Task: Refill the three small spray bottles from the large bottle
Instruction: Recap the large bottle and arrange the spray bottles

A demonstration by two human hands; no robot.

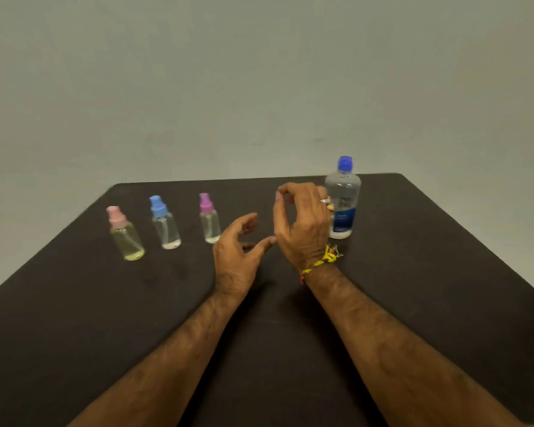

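Two bare forearms are reaching forward from the near edge over a dark table (74, 318), the hands meeting near its middle. The left hand (238, 245) is hovering low with its fingers loosely curled and apart, palm turned toward the right, holding nothing. The right hand (302, 223) is lifting a little higher just beside it, fingers bent and relaxed with thumb and fingertips apart, also holding nothing; it is wearing a ring (325, 201) and a yellow thread band (324, 260) is sitting at the wrist. The left thumb tip is lying close to the heel of the right hand; whether they are touching cannot be told. Just right of the right hand and slightly farther back, the large bottle (342, 204) is standing upright, clear with a blue cap and blue label, capped, apart from the fingers. To the left, three small spray bottles are standing in a row, well apart from each other: the purple-topped spray bottle (209, 220) nearest the left hand, the blue-topped spray bottle (164, 224) in the middle, and the pink-topped spray bottle (124, 235) farthest left, holding yellowish liquid. All three are wearing their spray tops. Bare tabletop is stretching wide between the hands and the near edge, and to the right of the large bottle. The far edge is running just behind the bottles, and a plain pale grey-green wall (259, 72) is filling the background.
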